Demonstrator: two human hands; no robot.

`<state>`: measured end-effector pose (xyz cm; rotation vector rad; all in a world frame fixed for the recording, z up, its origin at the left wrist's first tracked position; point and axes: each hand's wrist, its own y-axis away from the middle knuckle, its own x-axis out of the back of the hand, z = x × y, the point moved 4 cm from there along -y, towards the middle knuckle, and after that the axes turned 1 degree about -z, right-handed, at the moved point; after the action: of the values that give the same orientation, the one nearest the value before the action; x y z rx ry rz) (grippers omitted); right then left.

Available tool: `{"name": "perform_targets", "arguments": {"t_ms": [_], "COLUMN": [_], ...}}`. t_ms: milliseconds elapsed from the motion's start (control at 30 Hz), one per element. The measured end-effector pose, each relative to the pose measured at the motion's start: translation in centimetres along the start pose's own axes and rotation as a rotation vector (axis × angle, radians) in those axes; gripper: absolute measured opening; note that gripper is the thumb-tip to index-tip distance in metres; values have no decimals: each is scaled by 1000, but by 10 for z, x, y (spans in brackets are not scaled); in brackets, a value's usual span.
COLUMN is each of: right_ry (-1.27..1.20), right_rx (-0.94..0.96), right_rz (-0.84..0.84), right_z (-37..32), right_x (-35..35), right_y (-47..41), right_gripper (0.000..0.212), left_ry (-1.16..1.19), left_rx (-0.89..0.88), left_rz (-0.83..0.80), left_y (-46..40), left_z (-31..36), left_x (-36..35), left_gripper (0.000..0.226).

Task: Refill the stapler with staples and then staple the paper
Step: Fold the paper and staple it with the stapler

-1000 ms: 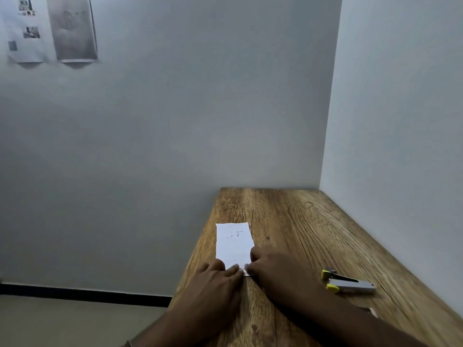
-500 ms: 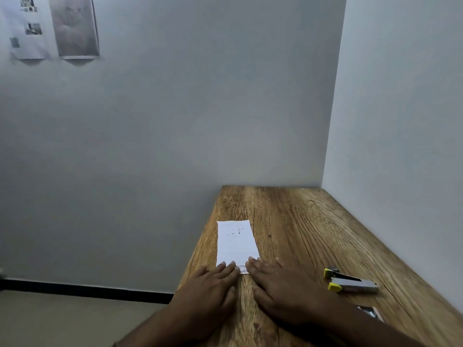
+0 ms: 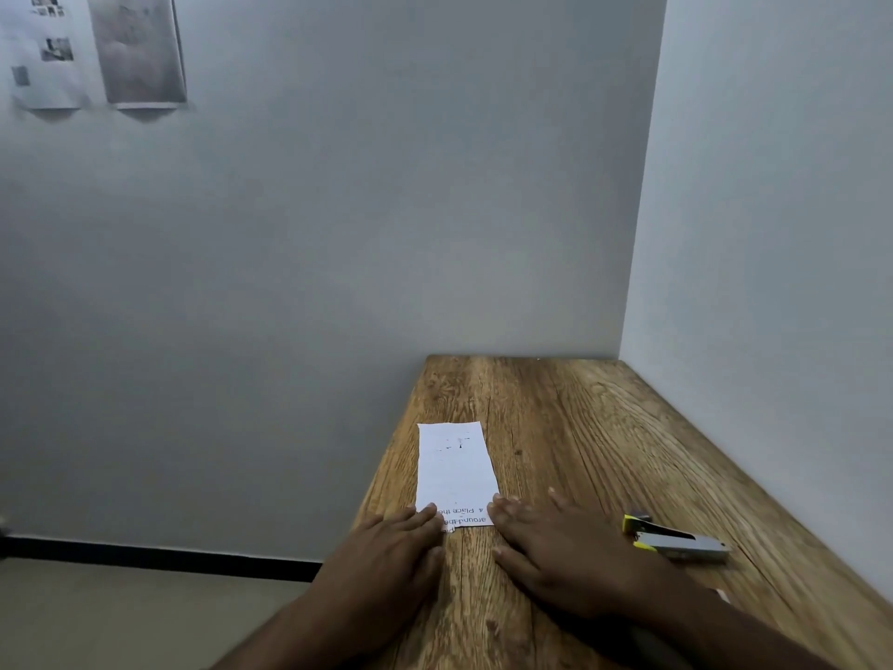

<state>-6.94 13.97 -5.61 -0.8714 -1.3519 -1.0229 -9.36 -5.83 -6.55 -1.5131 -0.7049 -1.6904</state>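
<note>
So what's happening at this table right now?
A person has both hands flat on a wooden table. The left hand and right hand press their fingertips on the near edge of a folded paper. The stapler, grey and yellow, lies untouched off to the right, so no stapling is under way at this moment.

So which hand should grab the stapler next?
Probably the right hand. It lies flat on the table just beside the stapler, nothing between them. The left hand is farther off, fingers resting on the paper.
</note>
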Motion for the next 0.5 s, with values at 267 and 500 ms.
{"name": "perform_targets", "arguments": {"t_ms": [267, 500], "right_ry": [-51, -76], "right_rx": [16, 1], "right_rz": [23, 32], "right_z": [0, 1], "right_x": [7, 6], "right_y": [0, 2], "right_gripper": [59, 59], "left_ry": [477, 1319], "left_rx": [326, 646], "left_rz": [242, 48], "left_y": [-16, -27], "left_z": [-16, -20], "left_x": [32, 38], "left_gripper": [22, 10]}}
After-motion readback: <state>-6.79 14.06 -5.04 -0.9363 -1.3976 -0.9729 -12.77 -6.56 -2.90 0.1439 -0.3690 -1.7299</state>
